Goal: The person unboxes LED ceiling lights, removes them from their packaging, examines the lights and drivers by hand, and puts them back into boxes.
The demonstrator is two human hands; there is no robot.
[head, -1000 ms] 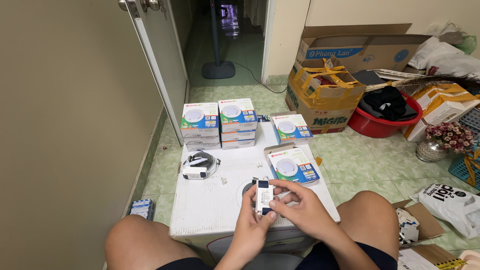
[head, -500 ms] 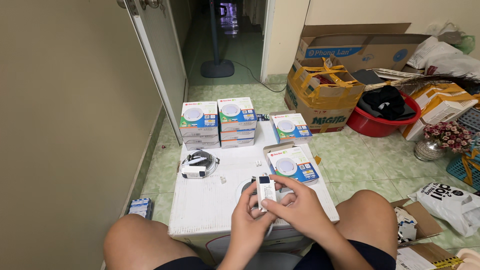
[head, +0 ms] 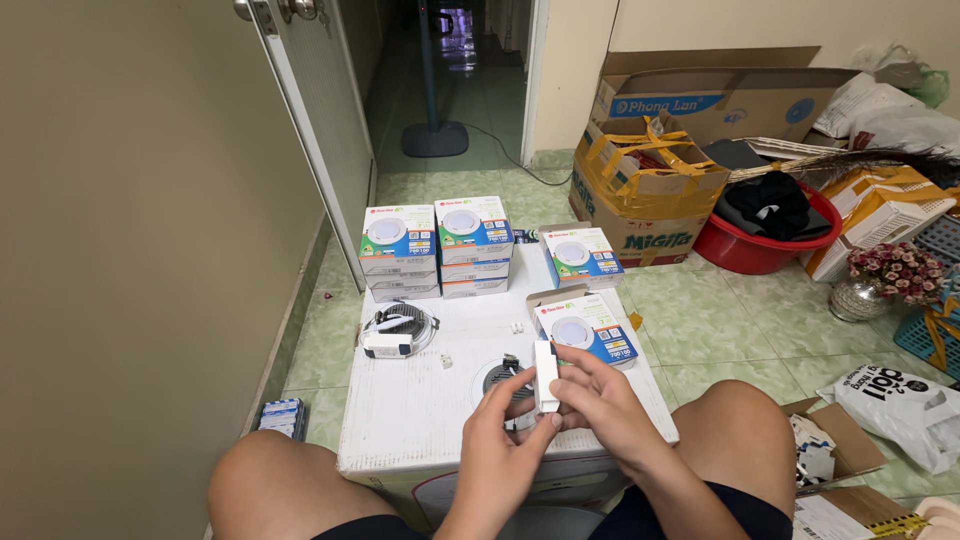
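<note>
While both the left hand (head: 500, 440) and right hand (head: 600, 405) pinch the white driver (head: 546, 375) above the box's (head: 420, 420) near edge, a slip could drop it onto the lamp (head: 503, 380) below

Bare room on the white cardboard tabletop (head: 420, 420) lies ahead-left of my left hand (head: 500, 445), open down to the near edge. Ahead, the round grey lamp fitting (head: 500, 378) blocks passage. Left, the wired downlight with white driver (head: 397, 332) obstructs. My right hand (head: 600, 400) sits just beside the open blue-and-white lamp carton (head: 590, 335). Stacked lamp cartons (head: 440, 248) close the far edge.
</note>
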